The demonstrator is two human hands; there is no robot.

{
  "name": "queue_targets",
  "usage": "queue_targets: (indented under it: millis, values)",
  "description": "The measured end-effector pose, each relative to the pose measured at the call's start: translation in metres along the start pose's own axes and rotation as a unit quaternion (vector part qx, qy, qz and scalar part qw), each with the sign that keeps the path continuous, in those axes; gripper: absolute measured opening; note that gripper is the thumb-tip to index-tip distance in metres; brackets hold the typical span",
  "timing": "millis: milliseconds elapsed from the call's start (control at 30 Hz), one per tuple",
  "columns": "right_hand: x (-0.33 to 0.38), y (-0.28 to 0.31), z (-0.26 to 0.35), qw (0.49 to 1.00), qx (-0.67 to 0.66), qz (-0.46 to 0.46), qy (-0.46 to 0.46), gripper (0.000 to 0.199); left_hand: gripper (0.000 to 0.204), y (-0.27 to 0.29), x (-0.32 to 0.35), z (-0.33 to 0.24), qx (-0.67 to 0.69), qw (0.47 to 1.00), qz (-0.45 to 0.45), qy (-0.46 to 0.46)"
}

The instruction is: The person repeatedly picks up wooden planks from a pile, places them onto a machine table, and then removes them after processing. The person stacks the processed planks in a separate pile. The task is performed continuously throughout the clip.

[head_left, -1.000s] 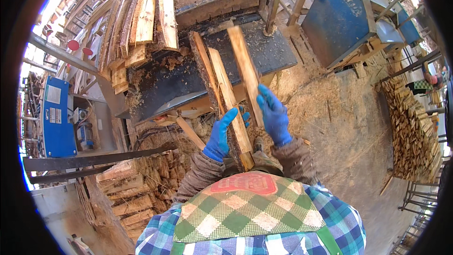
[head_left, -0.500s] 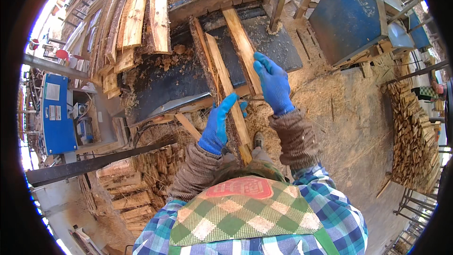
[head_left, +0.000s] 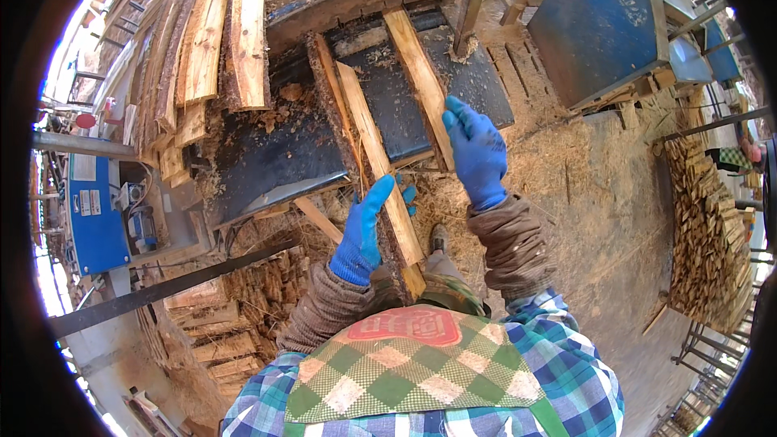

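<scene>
My left hand [head_left: 362, 231], in a blue glove, is closed around long bark-edged wooden strips [head_left: 379, 150]. The thumb lies along their left side, and fingertips show past the right edge. These strips slope from the dark metal machine table [head_left: 283, 158] down toward my body. To their right, a separate pale wooden plank [head_left: 419, 69] reaches out from under the machine housing. My right hand [head_left: 479, 150], also blue-gloved, has its fingers bent together at this plank's right edge. The grip's underside is hidden.
Long boards [head_left: 202, 40] are stacked at the far left of the table. A blue control box [head_left: 97, 210] stands left, and a blue machine cabinet [head_left: 595, 28] far right. Wood piles [head_left: 708, 226] lie at right and below left. Sawdust covers the floor [head_left: 566, 218].
The view has shifted slightly. Both hands and the left strips sit a little lower in the picture, while each hand keeps its place at the wood.
</scene>
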State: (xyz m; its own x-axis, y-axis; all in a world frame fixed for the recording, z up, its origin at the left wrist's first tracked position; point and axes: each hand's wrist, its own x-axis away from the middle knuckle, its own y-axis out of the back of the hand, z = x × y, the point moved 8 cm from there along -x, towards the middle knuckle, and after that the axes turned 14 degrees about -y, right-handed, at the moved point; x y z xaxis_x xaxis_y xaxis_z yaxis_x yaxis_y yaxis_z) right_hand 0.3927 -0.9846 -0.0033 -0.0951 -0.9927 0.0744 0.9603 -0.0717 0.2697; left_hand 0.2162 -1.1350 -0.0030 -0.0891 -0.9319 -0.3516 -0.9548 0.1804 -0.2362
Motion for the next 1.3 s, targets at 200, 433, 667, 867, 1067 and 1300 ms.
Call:
queue_targets:
  millis: [200, 433, 667, 867, 1067, 1300]
  values:
    - [-0.01, -0.013, 0.036, 0.936, 0.266, -0.154, 0.17, 0.024, 0.079, 0.007, 0.015, 0.026, 0.139, 0.934, -0.226, 0.238]
    - [-0.107, -0.084, 0.059, 0.875, 0.43, -0.103, 0.197, 0.024, 0.077, 0.002, 0.016, 0.008, 0.063, 0.991, -0.097, 0.062]
    - [-0.091, -0.093, 0.08, 0.911, 0.239, -0.048, 0.332, 0.029, 0.073, 0.006, 0.007, 0.007, 0.17, 0.947, -0.18, 0.206]
    - [0.117, -0.048, -0.026, 0.976, 0.005, 0.216, -0.001, 0.074, 0.05, 0.037, 0.027, 0.003, -0.118, 0.982, -0.103, 0.103]
    - [0.117, -0.011, -0.018, 0.992, 0.042, 0.093, -0.07, 0.059, 0.052, 0.027, 0.031, 0.009, -0.069, 0.982, -0.073, 0.159]
    - [0.008, -0.004, 0.007, 0.996, 0.056, 0.072, -0.009, 0.053, 0.053, 0.028, 0.043, 0.052, 0.216, 0.9, -0.22, 0.309]
